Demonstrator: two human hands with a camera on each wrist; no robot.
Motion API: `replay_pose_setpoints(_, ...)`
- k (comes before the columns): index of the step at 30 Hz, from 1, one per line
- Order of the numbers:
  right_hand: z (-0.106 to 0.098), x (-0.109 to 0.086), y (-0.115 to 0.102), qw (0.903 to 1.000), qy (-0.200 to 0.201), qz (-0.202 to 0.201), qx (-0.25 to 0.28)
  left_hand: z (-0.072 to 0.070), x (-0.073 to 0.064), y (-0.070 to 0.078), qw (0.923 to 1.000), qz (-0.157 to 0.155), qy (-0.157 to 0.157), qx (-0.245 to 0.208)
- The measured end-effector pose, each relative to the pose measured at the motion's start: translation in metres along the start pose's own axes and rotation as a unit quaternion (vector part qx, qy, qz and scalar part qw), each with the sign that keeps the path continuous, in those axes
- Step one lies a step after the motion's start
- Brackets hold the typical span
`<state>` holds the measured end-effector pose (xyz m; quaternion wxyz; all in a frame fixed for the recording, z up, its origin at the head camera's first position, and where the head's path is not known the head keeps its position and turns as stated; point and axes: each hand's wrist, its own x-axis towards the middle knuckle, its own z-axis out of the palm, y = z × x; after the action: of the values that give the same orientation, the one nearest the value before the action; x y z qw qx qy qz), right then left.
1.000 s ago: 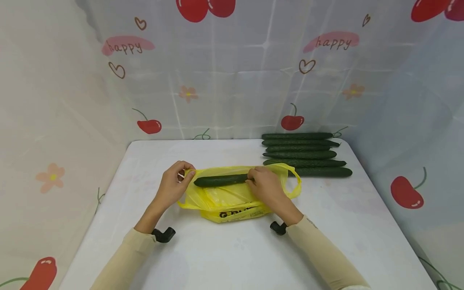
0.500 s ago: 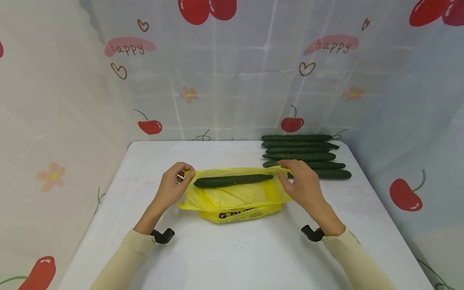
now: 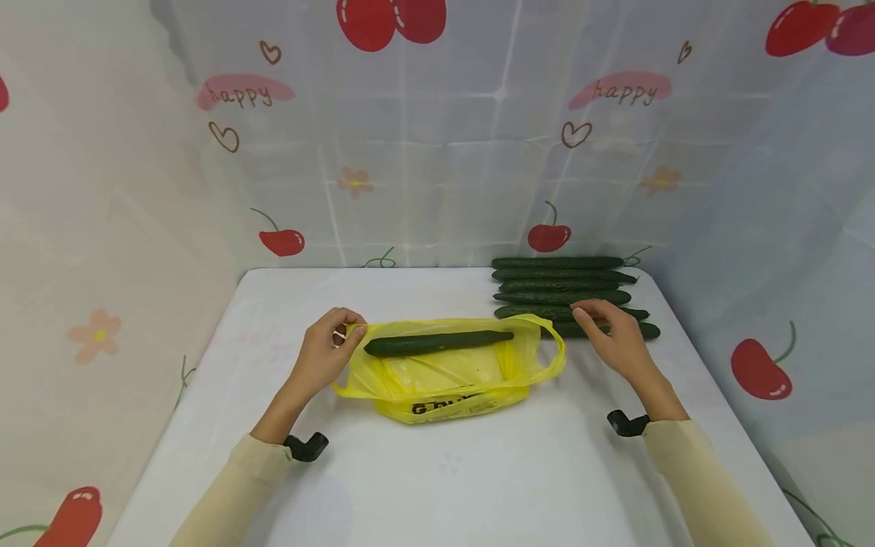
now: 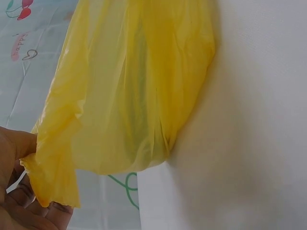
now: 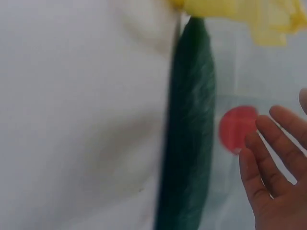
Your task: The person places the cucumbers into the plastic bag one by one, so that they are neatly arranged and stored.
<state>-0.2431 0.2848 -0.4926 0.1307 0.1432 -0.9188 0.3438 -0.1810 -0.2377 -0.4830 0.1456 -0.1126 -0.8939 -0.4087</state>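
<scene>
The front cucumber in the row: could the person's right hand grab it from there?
Probably yes: the right hand, holding nothing, hovers by the front cucumber, and only the yellow plastic bag handle shows close to one end.

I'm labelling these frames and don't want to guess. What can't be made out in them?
Head view: the full print on the yellow bag, partly lost in the bag's folds.
Head view: the left end of the row's nearest cucumber, hidden by the bag.
Left wrist view: the dark shape, blurred by yellow film.
Left wrist view: the rest of the left hand, cut off by the left edge.
</scene>
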Motion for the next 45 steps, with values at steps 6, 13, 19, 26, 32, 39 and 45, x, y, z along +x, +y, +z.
replay_pose_setpoints(6, 0.001, -0.006, 0.04, 0.9991, -0.016, 0.027, -0.028, 0.001, 0.0, -0.001, 1.0, -0.001, 0.0, 0.002)
replay_pose_setpoints(13, -0.009, -0.008, 0.068, 0.9965, -0.014, 0.019, -0.081, 0.0, 0.0, 0.0, 0.9999, -0.009, -0.004, -0.003)
replay_pose_setpoints(19, -0.015, -0.006, 0.081, 0.9947, -0.023, 0.032, -0.095, 0.001, -0.001, -0.001, 0.9999, -0.008, -0.002, -0.006)
replay_pose_setpoints(26, -0.015, -0.007, 0.085, 0.993, -0.031, 0.021, -0.112, 0.001, -0.001, -0.001, 0.9999, -0.004, 0.0, -0.009)
replay_pose_setpoints(32, -0.011, -0.009, 0.088, 0.993, -0.017, -0.026, -0.114, 0.001, -0.001, 0.0, 0.9999, -0.005, -0.001, -0.016)
replay_pose_setpoints(39, -0.009, -0.01, 0.091, 0.9926, -0.016, -0.038, -0.114, 0.001, -0.002, -0.001, 0.9998, -0.006, -0.001, -0.016)
replay_pose_setpoints(45, -0.01, -0.011, 0.089, 0.9908, -0.018, -0.044, -0.126, 0.001, -0.001, -0.002, 0.9998, -0.005, -0.003, -0.019)
